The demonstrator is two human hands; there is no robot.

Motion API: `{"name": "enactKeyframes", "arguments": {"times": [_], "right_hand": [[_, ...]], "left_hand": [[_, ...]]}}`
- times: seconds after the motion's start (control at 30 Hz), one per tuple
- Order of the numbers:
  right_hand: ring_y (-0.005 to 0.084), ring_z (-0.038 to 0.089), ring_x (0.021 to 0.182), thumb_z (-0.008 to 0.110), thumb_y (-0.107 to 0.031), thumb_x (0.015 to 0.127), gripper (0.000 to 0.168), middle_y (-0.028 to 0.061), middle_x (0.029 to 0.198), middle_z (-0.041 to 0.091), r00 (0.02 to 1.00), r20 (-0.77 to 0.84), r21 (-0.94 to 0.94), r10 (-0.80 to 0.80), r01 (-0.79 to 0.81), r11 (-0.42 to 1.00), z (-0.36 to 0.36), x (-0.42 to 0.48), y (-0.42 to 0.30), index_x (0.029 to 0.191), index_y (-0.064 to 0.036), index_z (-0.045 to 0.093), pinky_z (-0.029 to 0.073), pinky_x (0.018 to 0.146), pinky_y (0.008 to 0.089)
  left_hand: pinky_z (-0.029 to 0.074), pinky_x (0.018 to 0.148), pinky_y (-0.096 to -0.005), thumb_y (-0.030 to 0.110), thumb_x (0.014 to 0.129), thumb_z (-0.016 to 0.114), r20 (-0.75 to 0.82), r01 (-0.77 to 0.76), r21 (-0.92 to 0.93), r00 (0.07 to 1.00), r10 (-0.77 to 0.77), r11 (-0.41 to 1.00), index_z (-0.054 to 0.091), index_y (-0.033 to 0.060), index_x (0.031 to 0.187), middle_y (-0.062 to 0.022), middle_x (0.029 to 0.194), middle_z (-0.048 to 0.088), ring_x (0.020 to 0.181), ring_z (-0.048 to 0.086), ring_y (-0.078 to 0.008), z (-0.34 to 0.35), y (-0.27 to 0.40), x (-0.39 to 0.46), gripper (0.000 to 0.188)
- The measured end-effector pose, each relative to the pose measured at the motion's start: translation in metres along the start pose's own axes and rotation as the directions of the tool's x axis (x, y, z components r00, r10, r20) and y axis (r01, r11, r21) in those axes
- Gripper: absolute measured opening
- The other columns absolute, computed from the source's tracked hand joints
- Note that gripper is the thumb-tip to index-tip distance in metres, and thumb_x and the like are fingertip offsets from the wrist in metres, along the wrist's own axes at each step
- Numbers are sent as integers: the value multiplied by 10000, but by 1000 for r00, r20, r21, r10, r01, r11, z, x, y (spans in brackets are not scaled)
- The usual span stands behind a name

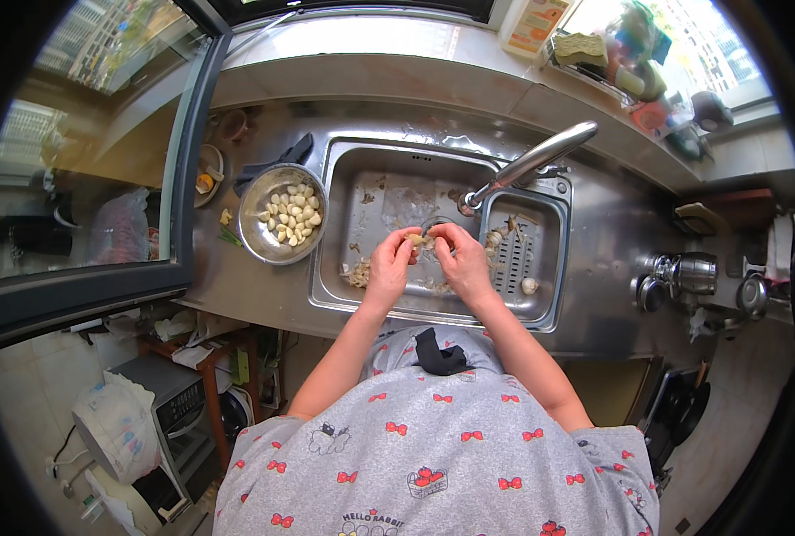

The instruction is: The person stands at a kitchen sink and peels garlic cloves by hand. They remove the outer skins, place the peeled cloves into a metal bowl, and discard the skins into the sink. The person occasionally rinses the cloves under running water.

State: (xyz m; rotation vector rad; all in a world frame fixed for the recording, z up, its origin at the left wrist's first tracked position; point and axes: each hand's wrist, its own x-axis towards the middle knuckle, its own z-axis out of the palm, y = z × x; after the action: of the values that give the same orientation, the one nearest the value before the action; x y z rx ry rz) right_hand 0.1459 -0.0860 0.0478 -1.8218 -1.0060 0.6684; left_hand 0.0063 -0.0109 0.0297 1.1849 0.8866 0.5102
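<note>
Over the large basin of a stainless steel sink (377, 167), my left hand (392, 262) pinches a small yellowish piece, probably garlic with skin (416, 239). My right hand (461, 258) is close beside it, thumb and fingertips bent together at the same piece; what lies between them is too small to tell. Peeled garlic cloves (293, 213) fill part of a metal bowl (248, 238) at the sink's left edge. Scraps of garlic skin (358, 273) lie in the basin. In the small right basin, a garlic bulb (529, 286) rests by a slotted strainer plate (504, 268) with more scraps.
A curved chrome faucet (538, 157) reaches over the divider between the basins. Dark gloves or cloth (280, 161) lie behind the bowl. An open window frame (199, 134) juts in at left. A plate (211, 175) and green scraps (230, 236) are near it. Metal pots (692, 273) stand far right.
</note>
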Motion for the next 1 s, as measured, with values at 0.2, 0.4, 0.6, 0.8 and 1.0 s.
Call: {"name": "enactKeyframes", "arguments": {"times": [0.2,0.4,0.6,0.8,1.0], "right_hand": [[262,639,767,660,-192,845,97,55,800,636,967,81,-273,-243,256,928,-5,3,-22,892,-113,630,500,639,393],[274,644,728,653,-155,830,85,77,769,639,938,168,-438,-303,346,830,-1,1,-11,847,-86,606,506,616,388],[231,631,648,620,-148,850,97,75,736,631,971,85,-340,-224,239,909,5,1,-4,868,-64,576,509,571,354],[82,597,686,549,-183,944,144,2,757,601,921,179,439,345,-389,810,6,4,15,939,-43,583,494,498,247],[70,595,694,577,-214,951,188,13,784,627,902,283,420,325,-421,804,-1,3,4,954,-30,615,486,496,224]], "left_hand": [[474,775,-396,29,894,565,72,-400,676,872,485,619,630,37,1084,-141,936,604,888,569,-337,7,13,-7,200],[461,769,-422,7,865,572,164,-417,769,861,482,485,631,33,1044,-144,919,586,902,546,-346,7,12,-8,190],[468,773,-402,6,878,566,146,-448,666,862,485,596,639,20,1076,-140,931,605,890,559,-333,5,11,-7,211],[473,768,-290,22,922,558,51,-319,392,944,326,863,638,32,1187,-100,976,629,881,604,-205,4,19,-6,277],[476,790,-253,33,946,550,49,-281,258,959,278,924,631,33,1215,-65,991,627,896,602,-129,-2,15,-3,281]]}}
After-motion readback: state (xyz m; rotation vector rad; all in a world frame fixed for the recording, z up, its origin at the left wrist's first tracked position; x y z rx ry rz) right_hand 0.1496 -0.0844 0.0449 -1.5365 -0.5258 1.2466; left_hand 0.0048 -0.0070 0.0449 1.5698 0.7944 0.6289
